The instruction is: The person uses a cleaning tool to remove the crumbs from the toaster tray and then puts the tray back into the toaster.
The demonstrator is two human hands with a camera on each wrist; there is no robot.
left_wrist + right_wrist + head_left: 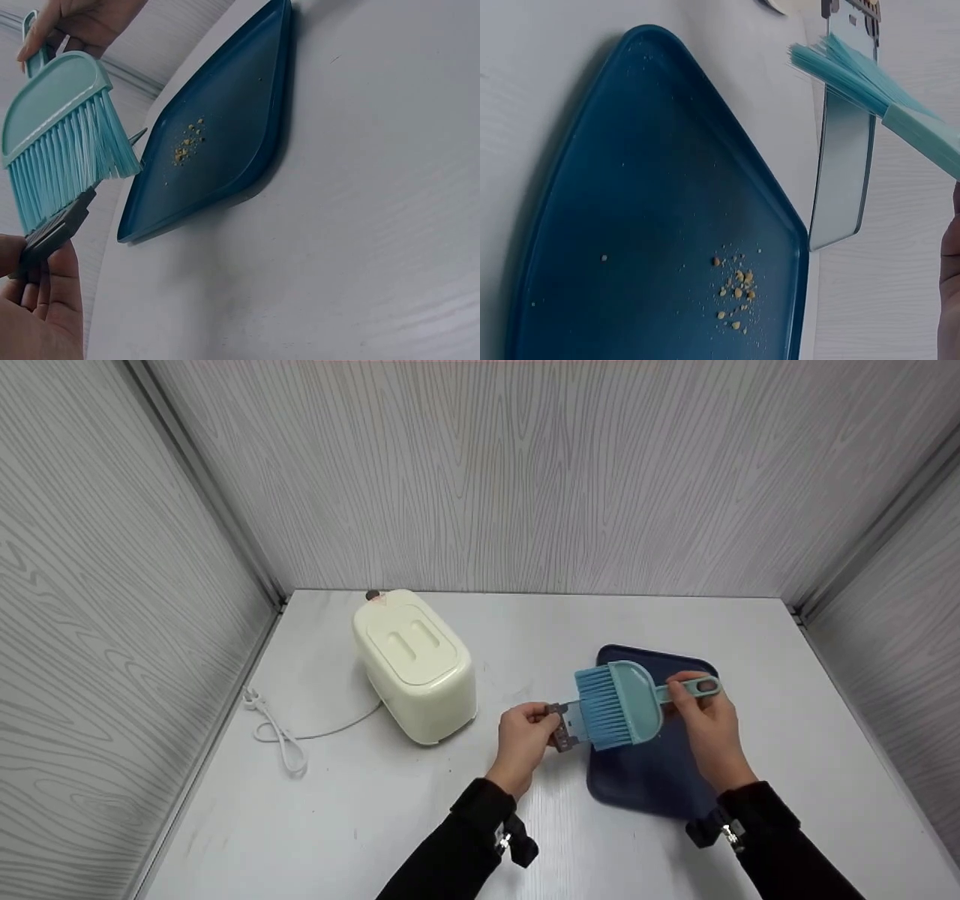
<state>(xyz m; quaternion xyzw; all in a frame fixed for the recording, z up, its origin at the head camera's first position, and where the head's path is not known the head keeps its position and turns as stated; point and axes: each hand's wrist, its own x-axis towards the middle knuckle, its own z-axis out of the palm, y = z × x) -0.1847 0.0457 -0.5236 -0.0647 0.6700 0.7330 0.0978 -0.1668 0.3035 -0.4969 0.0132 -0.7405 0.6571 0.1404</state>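
My left hand pinches the grey end of a flat metal crumb tray, which is held tilted above the table. My right hand grips the handle of a small teal brush. The brush's blue bristles lie across the crumb tray and hide much of it in the head view; whether they press on it I cannot tell. Beneath both hands is a dark blue tray. Yellowish-brown crumbs lie in a loose cluster on it, with a few scattered bits elsewhere.
A cream toaster with a lid over its top stands left of the hands. Its white cord runs left to a bundled loop and plug. Grey wood-grain panels enclose the white table at the back and sides.
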